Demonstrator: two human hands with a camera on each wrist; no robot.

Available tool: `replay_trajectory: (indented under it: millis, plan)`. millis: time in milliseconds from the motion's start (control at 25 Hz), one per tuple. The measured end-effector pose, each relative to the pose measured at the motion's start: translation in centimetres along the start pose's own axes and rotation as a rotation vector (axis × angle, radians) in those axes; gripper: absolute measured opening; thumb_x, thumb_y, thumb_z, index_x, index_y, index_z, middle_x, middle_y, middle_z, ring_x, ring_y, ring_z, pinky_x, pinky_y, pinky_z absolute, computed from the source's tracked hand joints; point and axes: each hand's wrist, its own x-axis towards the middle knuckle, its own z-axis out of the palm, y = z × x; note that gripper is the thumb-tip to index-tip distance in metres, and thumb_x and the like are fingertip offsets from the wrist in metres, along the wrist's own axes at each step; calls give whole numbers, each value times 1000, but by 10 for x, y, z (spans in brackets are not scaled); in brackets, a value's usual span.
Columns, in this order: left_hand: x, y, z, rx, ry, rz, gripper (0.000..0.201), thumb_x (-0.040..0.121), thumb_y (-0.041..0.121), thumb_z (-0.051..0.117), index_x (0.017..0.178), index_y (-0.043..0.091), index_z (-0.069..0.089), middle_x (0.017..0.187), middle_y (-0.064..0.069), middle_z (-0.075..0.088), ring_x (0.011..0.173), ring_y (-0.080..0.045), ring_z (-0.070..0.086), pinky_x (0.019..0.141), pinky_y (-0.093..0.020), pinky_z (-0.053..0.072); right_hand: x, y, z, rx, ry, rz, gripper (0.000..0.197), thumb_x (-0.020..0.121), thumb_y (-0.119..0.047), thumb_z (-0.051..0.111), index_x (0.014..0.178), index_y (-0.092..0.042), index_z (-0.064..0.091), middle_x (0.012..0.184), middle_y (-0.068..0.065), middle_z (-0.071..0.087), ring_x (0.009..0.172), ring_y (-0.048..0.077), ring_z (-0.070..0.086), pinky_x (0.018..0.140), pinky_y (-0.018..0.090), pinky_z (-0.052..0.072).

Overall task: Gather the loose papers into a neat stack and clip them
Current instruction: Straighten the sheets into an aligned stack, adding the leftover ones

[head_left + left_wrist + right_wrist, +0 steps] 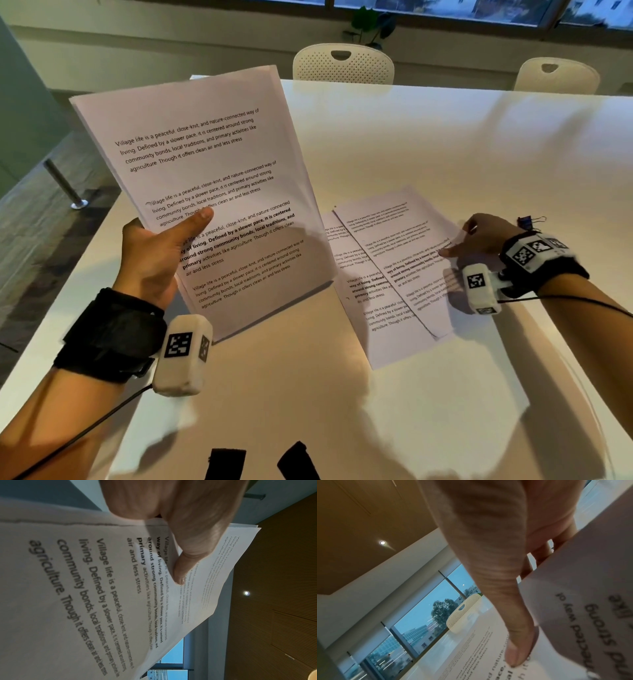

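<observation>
Left hand [154,253] is gripping a held stack [205,192] of printed sheets, thumb [191,222] lying across the front page, fingers hidden behind; the stack is standing tilted, bottom edge touching the table [445,137]. Left wrist view is showing the same: thumb [185,561] pressing on the top page, sheet edges slightly fanned at the far corner. Just right of that stack, two loose sheets [387,270] are lying flat on the table, overlapping, the upper one skewed over the lower. Right hand [479,236] is pinching the right edge of the upper loose sheet, thumb on top, edge lifting and curling up; right wrist view is showing the thumb [515,642] down on the print and fingers [537,553] behind the raised paper. Binder clip [529,221] is sitting on the table just past the right hand, apart from every sheet. Two white chairs [342,65] are standing at the far side.
</observation>
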Motion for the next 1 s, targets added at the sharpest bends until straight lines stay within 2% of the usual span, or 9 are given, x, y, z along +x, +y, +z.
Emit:
replay_trajectory:
  millis: [160,280,360,480,560,640,800,880,1000]
  plan:
    - [-1,1,-6,-2,11,-11,46,80,12,80,124,10,69,111,-6,78,100,-22,76,88,-42,58,-12,-7,2,55,76,-47,83,60,-30,96,124,-9,48,109,11,63,94,29,56,69,34,44]
    - [-1,3,-11,-15,42,-19,47,81,12,80,126,12,68,112,-5,77,99,-20,76,86,-40,59,-30,-20,13,18,39,-150,70,72,-31,89,127,-4,55,123,17,64,107,32,58,88,36,46]
    - [-2,6,-12,-36,61,-12,46,81,10,79,126,12,67,112,-4,77,98,-18,76,83,-37,61,-46,-33,24,-5,-25,-182,68,72,-40,87,124,-5,59,119,15,67,106,33,62,89,36,49]
    - [-4,8,-12,-60,84,-20,47,83,8,78,128,11,66,113,-5,76,95,-16,77,77,-33,62,-52,-47,44,-80,-63,-183,101,34,-80,81,110,-17,62,103,9,69,87,27,68,78,39,60]
    - [-5,8,-13,-78,83,-25,46,83,6,77,128,9,66,112,-5,77,94,-16,77,72,-30,62,-39,-47,60,-107,-89,-214,120,13,-91,71,106,-17,58,99,10,66,86,28,66,74,41,61]
    - [-6,7,-15,-84,87,-30,45,84,5,76,127,10,67,109,-4,77,92,-15,78,68,-29,62,-51,-61,61,-77,-94,-229,115,16,-81,81,106,-15,53,102,10,64,87,27,66,74,40,61]
    - [-7,5,-21,-80,88,-55,44,83,9,78,126,10,68,113,-7,77,97,-20,77,72,-34,62,-70,-74,57,8,-38,-173,87,54,-41,97,110,-15,35,103,3,54,96,25,55,73,36,47]
    - [-8,4,-24,-79,98,-60,44,83,9,78,126,10,68,115,-8,76,99,-21,76,77,-38,62,-72,-77,60,69,-23,-162,83,55,-32,98,112,-11,40,101,4,58,95,26,58,69,35,48]
    - [-9,5,-27,-92,118,-56,47,82,9,79,127,10,67,115,-9,76,99,-22,76,76,-40,63,-76,-76,64,128,-86,-187,62,54,-27,97,103,-3,66,91,8,74,85,28,70,69,32,56]
